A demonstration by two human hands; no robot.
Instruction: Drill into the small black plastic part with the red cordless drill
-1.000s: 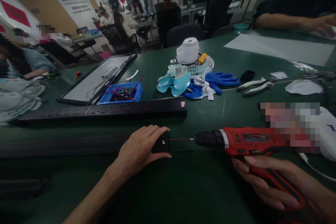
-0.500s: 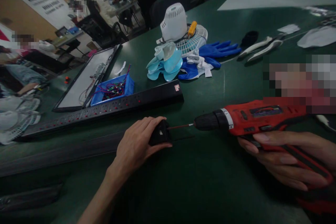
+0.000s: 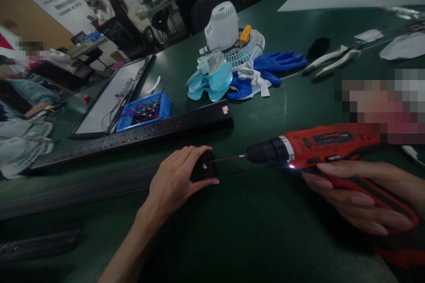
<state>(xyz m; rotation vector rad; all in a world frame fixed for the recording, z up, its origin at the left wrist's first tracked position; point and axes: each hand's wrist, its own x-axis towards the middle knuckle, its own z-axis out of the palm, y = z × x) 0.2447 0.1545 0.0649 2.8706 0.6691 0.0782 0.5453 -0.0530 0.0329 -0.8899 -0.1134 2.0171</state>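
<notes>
My left hand (image 3: pixel 177 174) is wrapped over the right end of a long black bar (image 3: pixel 126 183) that lies on the dark green table (image 3: pixel 259 230). The bar looks like a power strip housing, though its top is plain here. In my right hand (image 3: pixel 358 194) is a red and black cordless drill (image 3: pixel 325 141), fingers around the handle and a fingertip at the trigger. A small light glows beneath its chuck. The thin drill bit (image 3: pixel 229 158) points left and reaches the bar's end face; its tip is hidden there.
Behind the bar lies a black power strip (image 3: pixel 202 119) with red switches. Past it are a blue bin (image 3: pixel 166 108) of wired parts, a light blue fan blade (image 3: pixel 221 79), blue gloves (image 3: pixel 279 62), a white fan housing (image 3: pixel 222 26) and pliers (image 3: pixel 335 62). People sit at the far left.
The drill's light has come on. Both hands keep nearly the same place, and the view has shifted slightly.
</notes>
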